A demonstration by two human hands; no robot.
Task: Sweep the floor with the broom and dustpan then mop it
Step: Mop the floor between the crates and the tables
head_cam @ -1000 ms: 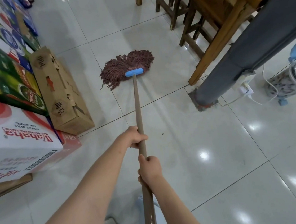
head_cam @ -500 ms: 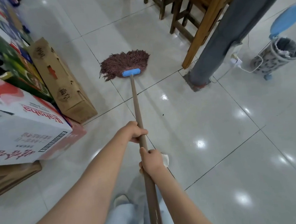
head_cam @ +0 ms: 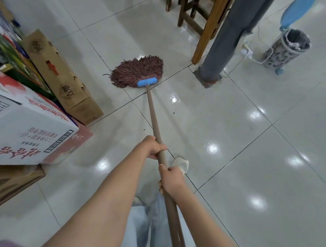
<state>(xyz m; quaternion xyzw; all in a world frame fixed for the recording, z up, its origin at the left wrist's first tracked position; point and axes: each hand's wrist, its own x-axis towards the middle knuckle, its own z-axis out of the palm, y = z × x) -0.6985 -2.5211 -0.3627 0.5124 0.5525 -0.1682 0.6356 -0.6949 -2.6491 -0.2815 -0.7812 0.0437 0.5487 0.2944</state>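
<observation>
A mop with a reddish-brown string head point(head_cam: 137, 71) and a blue clamp point(head_cam: 146, 82) lies flat on the glossy white tiled floor point(head_cam: 260, 153) ahead of me. Its long brown handle point(head_cam: 153, 114) runs back toward my body. My left hand point(head_cam: 153, 147) grips the handle higher up, fingers curled round it. Just below, my right hand point(head_cam: 170, 179) grips the same handle. No broom or dustpan shows in view.
Stacked cartons point(head_cam: 19, 125) and a leaning brown cardboard box point(head_cam: 60, 77) line the left. Wooden chair and table legs point(head_cam: 203, 16) stand at the back right beside a grey pillar point(head_cam: 227, 35). A patterned bin with a blue lid point(head_cam: 286, 49) and a white cable are at right.
The mop head has slid to the right and closer across the tile seam. I have stepped back, a white shoe now shows by my right hand. Both hands keep their grip.
</observation>
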